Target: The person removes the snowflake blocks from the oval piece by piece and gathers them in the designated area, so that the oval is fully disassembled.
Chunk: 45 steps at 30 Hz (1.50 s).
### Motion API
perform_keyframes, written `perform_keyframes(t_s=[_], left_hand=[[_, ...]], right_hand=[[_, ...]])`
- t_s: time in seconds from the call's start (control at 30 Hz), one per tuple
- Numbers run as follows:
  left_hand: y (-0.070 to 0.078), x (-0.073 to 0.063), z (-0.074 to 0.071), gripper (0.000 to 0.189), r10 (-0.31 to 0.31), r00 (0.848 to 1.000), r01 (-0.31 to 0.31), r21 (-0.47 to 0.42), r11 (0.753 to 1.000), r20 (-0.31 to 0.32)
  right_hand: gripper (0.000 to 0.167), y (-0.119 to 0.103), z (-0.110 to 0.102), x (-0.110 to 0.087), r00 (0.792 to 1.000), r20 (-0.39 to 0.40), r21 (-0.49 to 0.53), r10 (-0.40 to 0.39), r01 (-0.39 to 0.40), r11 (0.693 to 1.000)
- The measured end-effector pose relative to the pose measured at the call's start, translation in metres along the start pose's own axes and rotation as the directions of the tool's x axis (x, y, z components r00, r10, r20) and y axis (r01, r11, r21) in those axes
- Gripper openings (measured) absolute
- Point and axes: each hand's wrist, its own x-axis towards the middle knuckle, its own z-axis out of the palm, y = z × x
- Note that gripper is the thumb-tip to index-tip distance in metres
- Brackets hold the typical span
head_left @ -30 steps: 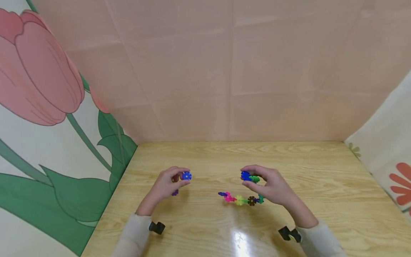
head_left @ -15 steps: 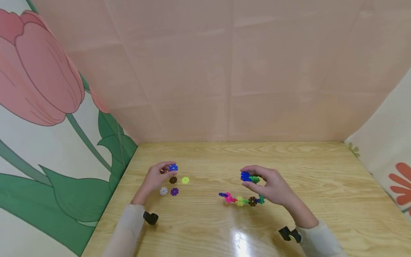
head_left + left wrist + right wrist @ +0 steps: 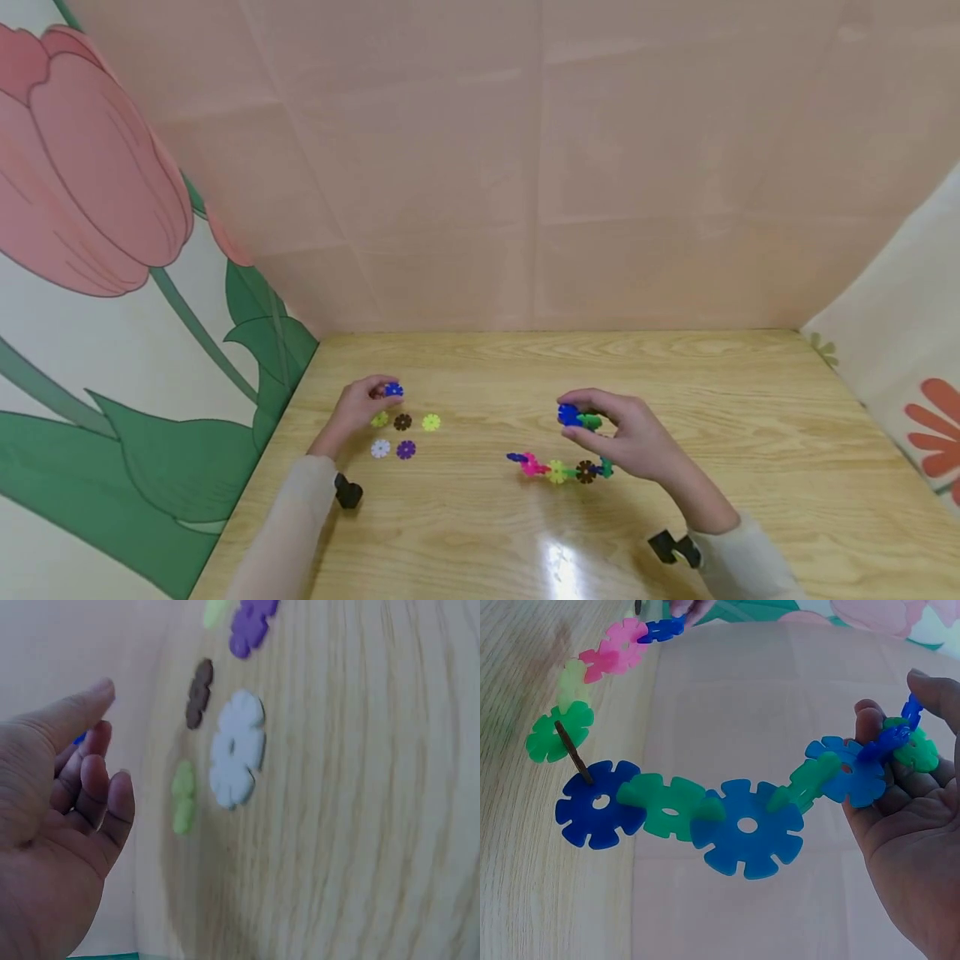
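The pink cloth [image 3: 450, 167] fills most of my head view, rising behind the wood-grain counter [image 3: 450, 542] where all the work sits. On the right side, the right hand [image 3: 626, 433] is raised, its thumb and fingers pinching one end of a chain of notched interlocking discs [image 3: 557, 472]. The chain curves below that hand toward the middle of the counter; I cannot tell whether its low stretch touches the wood. On the left, the left hand [image 3: 356, 411] pinches a single blue disc [image 3: 393, 389], which the left wrist view shows only as a sliver between thumb and fingers.

Loose on the counter near that hand lie the white disc [image 3: 380, 448], purple disc [image 3: 406, 450], brown disc [image 3: 402, 422], yellow disc [image 3: 431, 422] and, just below the fingers, the yellow-green disc [image 3: 380, 419].

To do this well, I would have the left fingers take the blue disc by its rim only, leaving slots visible, and pass over the yellow-green disc without brushing it. I would hold the right wrist steady too: the slotted joints look likely to twist loose if the chain swings
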Motion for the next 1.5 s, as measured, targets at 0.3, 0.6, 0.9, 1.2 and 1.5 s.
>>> perform_keyframes(t_s=[0.3, 0.6, 0.9, 1.2, 1.5], left_hand=[[-0.012, 0.013, 0.001, 0.044, -0.056, 0.997, 0.051, 0.111, 0.993, 0.047], [-0.015, 0.021, 0.004, 0.042, -0.038, 0.997, 0.030, 0.121, 0.992, 0.069], [-0.018, 0.023, 0.004, 0.045, -0.010, 0.998, 0.001, 0.144, 0.990, 0.062], [-0.001, 0.020, 0.005, 0.037, 0.032, 0.999, -0.029, 0.097, 0.995, -0.024], [0.058, 0.005, 0.024, 0.030, 0.277, 0.961, -0.275, 0.087, 0.958, -0.017]], right_hand=[[0.035, 0.000, 0.002, -0.001, 1.000, -0.002, 0.001, -0.003, 0.003, 1.000], [0.035, 0.001, 0.003, 0.000, 1.000, -0.005, 0.001, -0.009, 0.009, 1.000], [0.035, -0.001, 0.004, 0.001, 1.000, -0.003, 0.003, -0.005, 0.005, 1.000], [0.034, 0.000, 0.004, 0.002, 1.000, 0.025, 0.021, 0.003, -0.004, 1.000], [0.037, -0.001, 0.006, 0.002, 0.998, 0.046, 0.028, 0.033, -0.034, 0.999]])
